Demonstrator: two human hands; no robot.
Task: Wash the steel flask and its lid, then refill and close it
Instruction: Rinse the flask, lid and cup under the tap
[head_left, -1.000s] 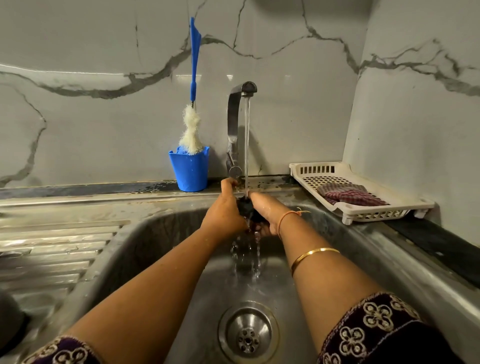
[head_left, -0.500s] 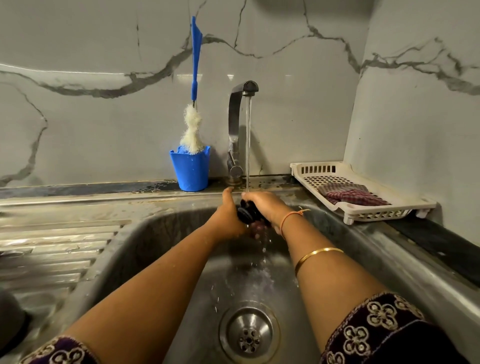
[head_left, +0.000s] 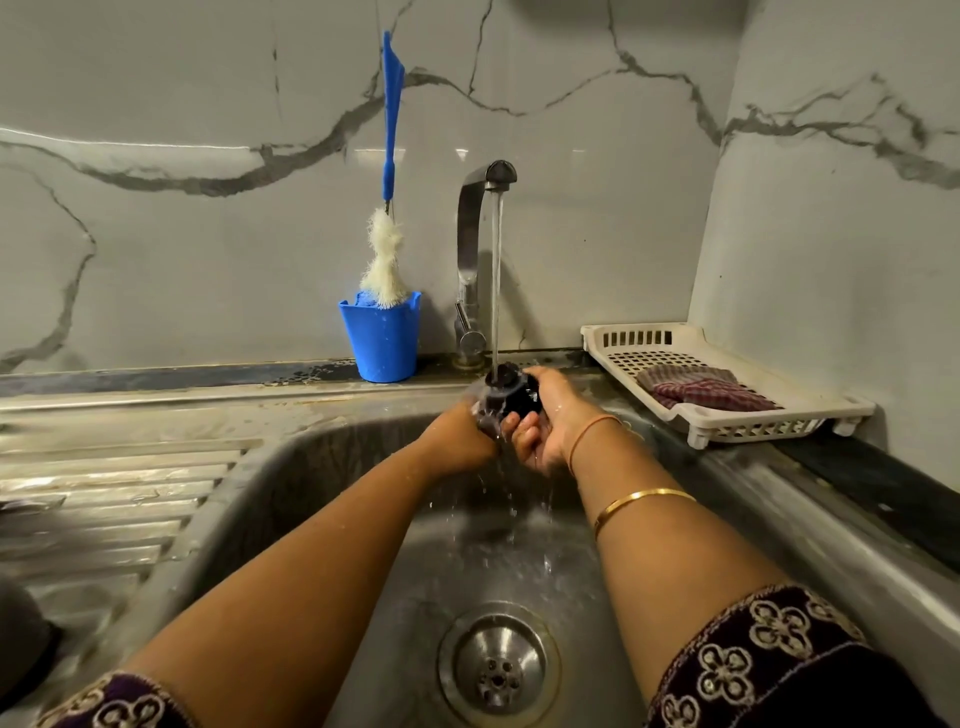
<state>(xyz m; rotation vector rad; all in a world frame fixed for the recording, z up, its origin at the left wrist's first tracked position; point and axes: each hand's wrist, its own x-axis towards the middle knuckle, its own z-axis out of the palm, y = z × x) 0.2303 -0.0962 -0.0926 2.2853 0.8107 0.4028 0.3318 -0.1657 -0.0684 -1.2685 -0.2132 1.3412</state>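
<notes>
Head view: the left hand (head_left: 460, 439) grips the black flask lid (head_left: 514, 397) from its left, the right hand (head_left: 548, 423) from its right, directly beneath the running tap (head_left: 488, 176).

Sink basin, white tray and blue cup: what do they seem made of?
Sink basin: likely stainless steel, brushed grey sheen with reflections. White tray: moulded plastic, by its slots and perforations. Blue cup: probably plastic, uniform matte colour.
</notes>
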